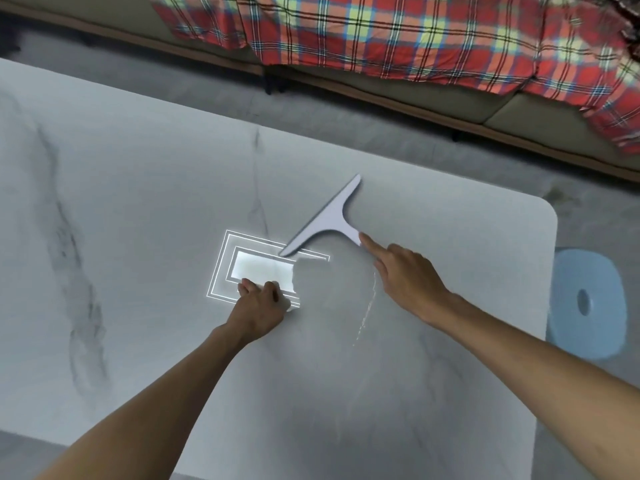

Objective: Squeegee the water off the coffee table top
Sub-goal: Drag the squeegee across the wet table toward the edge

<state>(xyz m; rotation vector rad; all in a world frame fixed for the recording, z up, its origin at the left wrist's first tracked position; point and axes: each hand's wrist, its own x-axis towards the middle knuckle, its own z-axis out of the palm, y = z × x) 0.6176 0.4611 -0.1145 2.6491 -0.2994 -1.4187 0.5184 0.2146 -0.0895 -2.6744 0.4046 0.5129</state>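
Home living room: low marble-look coffee table top (138, 174) with grey veins fills most of the frame; along the upper edge a beige sofa (512, 116) on short dark legs, draped with a red-yellow plaid blanket (398, 32); grey floor (311, 109) between sofa and table; at right edge, on the floor beside the table, a pale blue paper towel roll (585, 303) with a hollow core

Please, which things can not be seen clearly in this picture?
- Head view: rubber edge of the pale T-shaped squeegee, facing down.
- Right hand: touch on the handle uncertain.
- Left hand: curled fingers hide its contents.
- Water on the grey marble table: glare masks it.
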